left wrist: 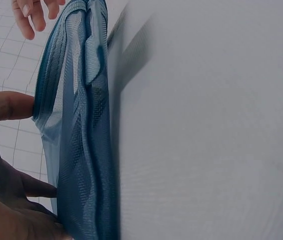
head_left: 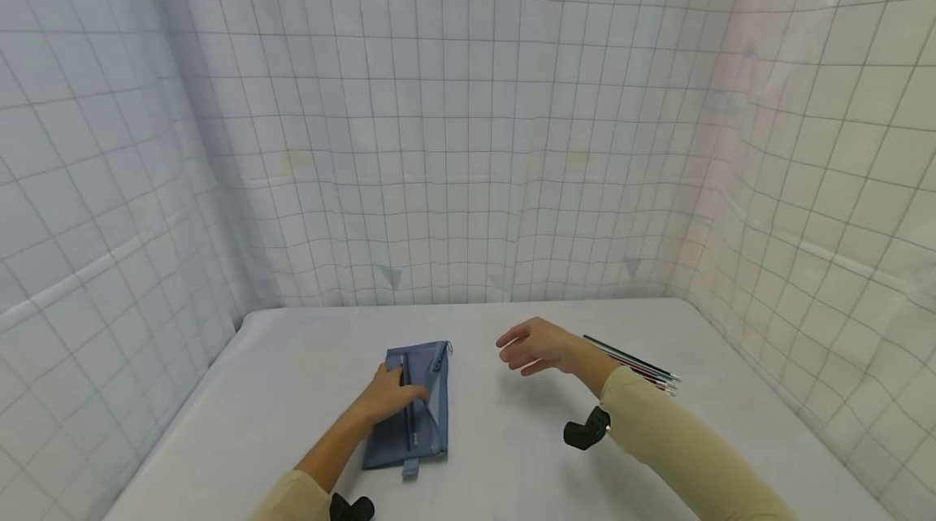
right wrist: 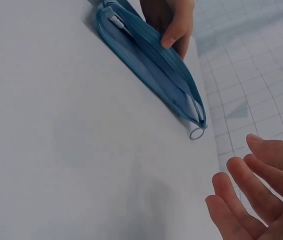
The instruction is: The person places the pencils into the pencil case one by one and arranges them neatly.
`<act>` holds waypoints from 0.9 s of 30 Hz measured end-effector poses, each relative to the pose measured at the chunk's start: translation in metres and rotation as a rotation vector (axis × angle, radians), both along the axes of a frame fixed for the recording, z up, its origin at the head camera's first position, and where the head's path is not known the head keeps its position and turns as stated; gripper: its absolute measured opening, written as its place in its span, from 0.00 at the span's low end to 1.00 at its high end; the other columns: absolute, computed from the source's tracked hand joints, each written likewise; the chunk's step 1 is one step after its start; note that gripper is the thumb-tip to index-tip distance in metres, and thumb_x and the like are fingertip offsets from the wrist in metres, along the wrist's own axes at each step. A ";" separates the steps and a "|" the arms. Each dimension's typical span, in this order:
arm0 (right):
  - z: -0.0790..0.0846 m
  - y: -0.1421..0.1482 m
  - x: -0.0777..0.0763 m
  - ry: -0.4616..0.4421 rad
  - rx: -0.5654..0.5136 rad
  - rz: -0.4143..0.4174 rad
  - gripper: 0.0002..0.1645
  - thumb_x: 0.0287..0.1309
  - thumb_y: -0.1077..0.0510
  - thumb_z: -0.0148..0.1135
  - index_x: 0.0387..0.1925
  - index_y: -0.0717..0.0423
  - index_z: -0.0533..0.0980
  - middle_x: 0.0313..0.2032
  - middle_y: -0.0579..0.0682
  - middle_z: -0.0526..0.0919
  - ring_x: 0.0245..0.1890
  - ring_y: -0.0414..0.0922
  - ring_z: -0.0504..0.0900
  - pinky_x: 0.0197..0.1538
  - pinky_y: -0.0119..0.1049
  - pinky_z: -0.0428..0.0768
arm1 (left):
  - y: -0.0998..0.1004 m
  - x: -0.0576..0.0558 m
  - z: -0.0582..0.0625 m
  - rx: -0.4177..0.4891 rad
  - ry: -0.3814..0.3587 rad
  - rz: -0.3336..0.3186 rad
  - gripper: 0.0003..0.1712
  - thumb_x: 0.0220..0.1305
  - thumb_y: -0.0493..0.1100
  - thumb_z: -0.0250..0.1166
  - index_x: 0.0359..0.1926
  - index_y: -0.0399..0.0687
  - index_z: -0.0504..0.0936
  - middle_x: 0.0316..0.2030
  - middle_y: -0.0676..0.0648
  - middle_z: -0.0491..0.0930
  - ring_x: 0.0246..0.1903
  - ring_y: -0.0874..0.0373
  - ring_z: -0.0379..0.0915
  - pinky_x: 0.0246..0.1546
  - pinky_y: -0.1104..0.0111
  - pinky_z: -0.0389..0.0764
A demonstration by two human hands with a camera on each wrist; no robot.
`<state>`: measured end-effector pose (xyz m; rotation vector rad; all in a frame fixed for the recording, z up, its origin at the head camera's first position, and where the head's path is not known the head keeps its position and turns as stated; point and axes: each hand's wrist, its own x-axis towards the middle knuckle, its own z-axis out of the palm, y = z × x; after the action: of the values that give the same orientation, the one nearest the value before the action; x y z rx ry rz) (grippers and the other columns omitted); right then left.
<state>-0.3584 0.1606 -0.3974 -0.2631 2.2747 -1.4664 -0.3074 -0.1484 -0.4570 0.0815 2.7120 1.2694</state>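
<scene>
the left hand grips the pouch on the table; the right hand hovers beside it, loosely spread. the right wrist view shows the pouch gaping, a white tag inside; only the head view shows pencils, at right.

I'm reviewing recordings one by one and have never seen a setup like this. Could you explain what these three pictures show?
There is no machine here: the grips are a person's two bare hands. The head picture comes from a camera worn on the head, looking forward and down. The other two come from wrist cameras, apparently the small black devices in the head picture. On the white tabletop lie a blue pouch, its mouth open, and some thin, pencil-like sticks, partly hidden by the right arm. The left grip holds the pouch near its mouth; the right grip is raised above the tabletop, holding nothing.
</scene>
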 end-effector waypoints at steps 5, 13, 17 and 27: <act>0.001 0.023 -0.003 0.030 0.032 -0.025 0.25 0.64 0.61 0.71 0.60 0.65 0.79 0.52 0.58 0.86 0.51 0.56 0.86 0.50 0.45 0.85 | 0.000 0.000 0.000 0.009 -0.001 0.004 0.56 0.57 0.54 0.69 0.73 0.19 0.57 0.75 0.19 0.41 0.72 0.21 0.45 0.67 0.31 0.55; 0.000 0.067 -0.004 0.092 0.095 -0.069 0.24 0.64 0.63 0.70 0.60 0.66 0.79 0.52 0.60 0.85 0.49 0.55 0.85 0.47 0.43 0.85 | 0.001 -0.001 0.004 0.001 0.001 0.005 0.57 0.57 0.54 0.69 0.74 0.20 0.56 0.75 0.20 0.43 0.72 0.22 0.48 0.66 0.32 0.57; -0.002 0.087 -0.001 0.108 0.117 -0.096 0.23 0.65 0.65 0.68 0.60 0.67 0.79 0.52 0.61 0.85 0.51 0.55 0.85 0.51 0.48 0.84 | 0.003 -0.001 0.004 0.011 -0.008 0.010 0.57 0.56 0.54 0.69 0.74 0.20 0.56 0.76 0.20 0.41 0.72 0.22 0.47 0.67 0.32 0.55; -0.020 0.118 0.005 0.210 0.225 -0.137 0.19 0.65 0.66 0.68 0.56 0.70 0.81 0.46 0.57 0.87 0.35 0.45 0.82 0.41 0.42 0.84 | 0.001 0.001 -0.001 0.015 -0.007 0.019 0.57 0.56 0.54 0.70 0.74 0.20 0.56 0.76 0.20 0.42 0.73 0.23 0.46 0.68 0.33 0.55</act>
<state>-0.3535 0.2784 -0.4177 -0.2049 2.6488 -1.2815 -0.3066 -0.1470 -0.4577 0.0526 2.7035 1.2928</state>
